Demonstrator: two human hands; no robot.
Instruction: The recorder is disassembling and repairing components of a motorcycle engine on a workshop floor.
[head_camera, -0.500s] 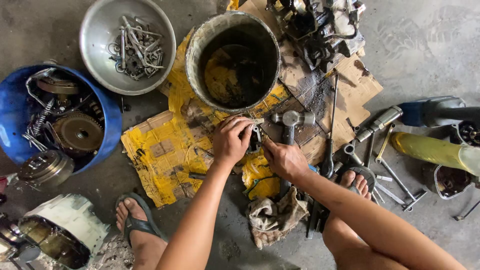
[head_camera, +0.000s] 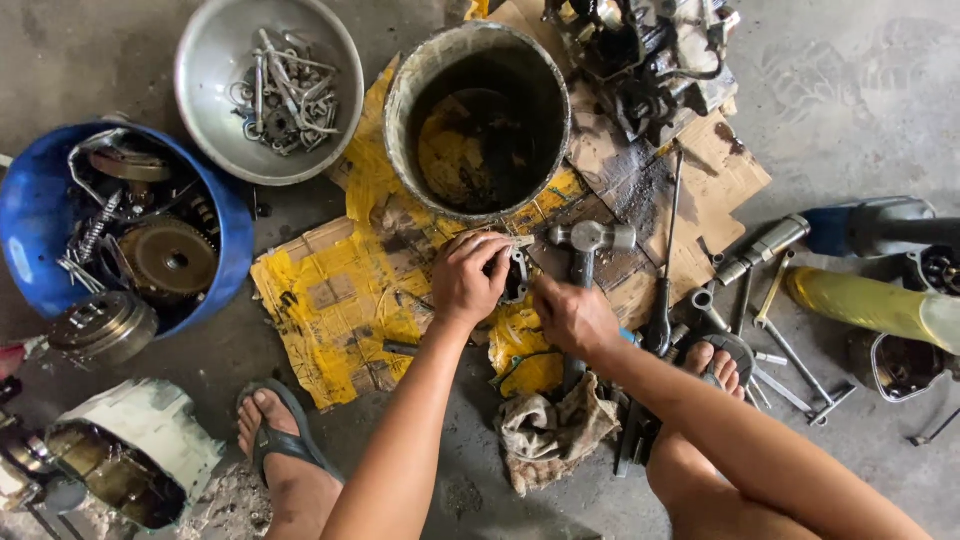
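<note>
1. Yellow cardboard (head_camera: 330, 310), torn and oil-stained, lies flat on the concrete floor (head_camera: 850, 90) at the centre of the frame, and both hands work over it.
2. Left hand (head_camera: 468, 280) is curled around a small dark metal part (head_camera: 516, 275), fingers closed on its upper edge, just below a grimy bucket (head_camera: 478, 120).
3. Right hand (head_camera: 572, 315) is closed too, pressing against the same part from the lower right; what its fingers pinch cannot be told.
4. Risk, as a judgement: the part looks greasy, so it could slip and roll among the loose wrenches (head_camera: 775, 330) at right.
5. Hammer (head_camera: 590, 240) lies touching distance above the right hand; a knock could nudge it onto fingers.
6. Steel bowl of bolts (head_camera: 268, 85) sits upper left, blue tub of gears (head_camera: 120, 230) at left.
</note>
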